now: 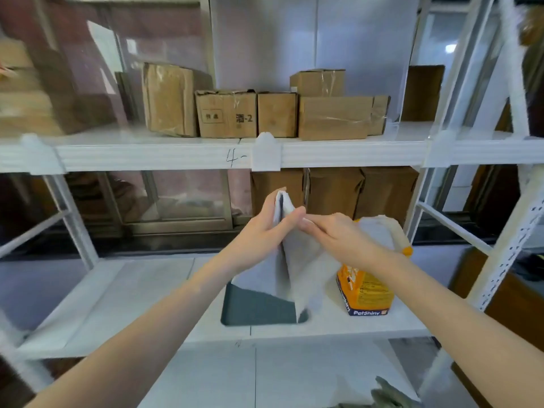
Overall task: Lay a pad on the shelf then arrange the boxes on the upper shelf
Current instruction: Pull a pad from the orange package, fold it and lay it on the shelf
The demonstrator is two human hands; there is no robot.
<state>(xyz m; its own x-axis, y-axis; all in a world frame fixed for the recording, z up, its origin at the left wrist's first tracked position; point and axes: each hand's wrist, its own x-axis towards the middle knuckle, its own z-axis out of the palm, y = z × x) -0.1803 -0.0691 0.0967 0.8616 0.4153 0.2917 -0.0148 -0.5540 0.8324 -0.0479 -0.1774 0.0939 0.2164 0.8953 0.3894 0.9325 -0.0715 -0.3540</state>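
Note:
A folded white pad [297,266] hangs in front of the lower shelf [123,293], and both hands pinch its top edge. My left hand [265,228] grips the upper left corner. My right hand [338,234] holds the edge just beside it, fingertips touching the left hand. Several brown cardboard boxes [226,114] stand in a row on the upper shelf [164,156], one small box [319,82] stacked on a wide one [334,117].
An orange PetShiny pad pack [365,293] stands open on the lower shelf at the right. A dark grey mat [253,307] lies under the hanging pad. More boxes [335,191] stand at the back of the lower shelf. White uprights [506,248] frame the right side.

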